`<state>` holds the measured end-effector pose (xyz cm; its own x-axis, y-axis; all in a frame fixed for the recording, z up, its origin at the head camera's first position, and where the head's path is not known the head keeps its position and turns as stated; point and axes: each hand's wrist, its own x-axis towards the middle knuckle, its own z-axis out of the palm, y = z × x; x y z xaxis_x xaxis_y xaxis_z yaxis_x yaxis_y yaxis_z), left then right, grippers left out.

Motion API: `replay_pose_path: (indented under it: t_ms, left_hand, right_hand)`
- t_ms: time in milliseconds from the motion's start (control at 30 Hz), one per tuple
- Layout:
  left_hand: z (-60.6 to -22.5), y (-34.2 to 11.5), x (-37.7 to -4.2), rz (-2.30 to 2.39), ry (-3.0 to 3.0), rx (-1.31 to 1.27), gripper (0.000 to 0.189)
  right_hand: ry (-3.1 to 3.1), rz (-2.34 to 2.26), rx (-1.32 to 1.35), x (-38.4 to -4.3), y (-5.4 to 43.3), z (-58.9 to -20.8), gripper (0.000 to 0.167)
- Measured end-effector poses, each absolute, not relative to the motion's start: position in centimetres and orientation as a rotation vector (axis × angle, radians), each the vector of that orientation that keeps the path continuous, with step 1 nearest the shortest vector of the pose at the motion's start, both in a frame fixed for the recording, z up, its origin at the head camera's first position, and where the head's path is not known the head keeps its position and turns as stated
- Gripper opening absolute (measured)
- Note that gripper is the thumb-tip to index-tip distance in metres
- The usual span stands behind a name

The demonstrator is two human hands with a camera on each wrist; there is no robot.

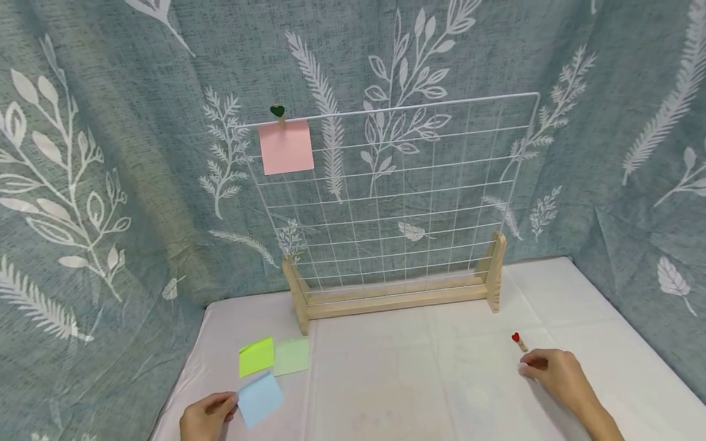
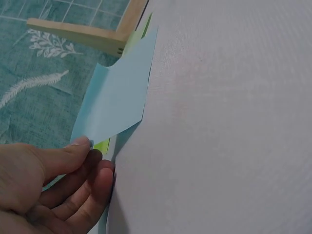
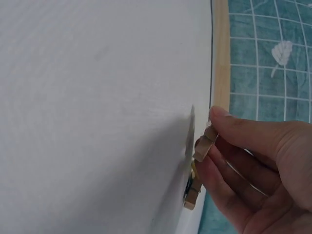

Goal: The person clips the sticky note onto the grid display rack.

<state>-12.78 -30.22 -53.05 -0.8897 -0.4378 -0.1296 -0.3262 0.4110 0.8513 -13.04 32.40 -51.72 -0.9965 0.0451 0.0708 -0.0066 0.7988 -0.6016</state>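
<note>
At the lower left, my left hand (image 1: 206, 418) pinches a light blue sticky note (image 1: 260, 399) by one corner between thumb and fingers. In the left wrist view the blue note slants up from the thumb, its free side over the green notes. A yellow-green sticky note (image 1: 256, 357) and a pale green sticky note (image 1: 291, 356) lie just beyond it. On the right, my right hand (image 1: 559, 376) pinches a small wooden clothespin (image 3: 205, 144) between thumb and fingertips, low over the table. Just past those fingertips lies a clothespin with a red heart (image 1: 519, 342).
A white wire grid (image 1: 405, 177) stands in a wooden base (image 1: 397, 302) at the table's back. Near its upper left corner a green-heart clothespin (image 1: 278, 112) clips a pink sticky note (image 1: 287, 149). Patterned cloth (image 1: 165, 153) hangs behind and on both sides of the white-covered table (image 1: 386, 373).
</note>
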Motion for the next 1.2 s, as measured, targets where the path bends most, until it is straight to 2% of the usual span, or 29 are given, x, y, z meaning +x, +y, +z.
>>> replay_pose_path:
  t_ms: [133, 367, 567, 900, 1200]
  left_hand:
    - [-53.2, -30.0, -13.0, -1.592, -2.495, 0.729, 0.021]
    - [-52.5, -28.7, -13.5, -1.673, -2.473, 0.607, 0.019]
    - [-52.0, -27.1, -13.8, -1.741, -2.440, 0.575, 0.016]
    - [-51.7, -25.2, -14.7, -2.002, -2.291, 0.560, 0.022]
    - [-51.3, -23.5, -15.5, -2.043, -2.304, 0.471, 0.017]
  right_hand:
    - [-2.883, 1.012, -0.024, -13.3, 32.0, -51.6, 0.014]
    - [-2.783, 1.001, 0.054, -13.9, 31.1, -51.1, 0.009]
    - [-2.680, 0.954, 0.115, -14.8, 30.2, -51.1, 0.013]
    - [-2.658, 1.001, 0.105, -15.4, 29.1, -50.6, 0.010]
    - [-2.596, 0.973, 0.139, -16.3, 28.6, -50.2, 0.010]
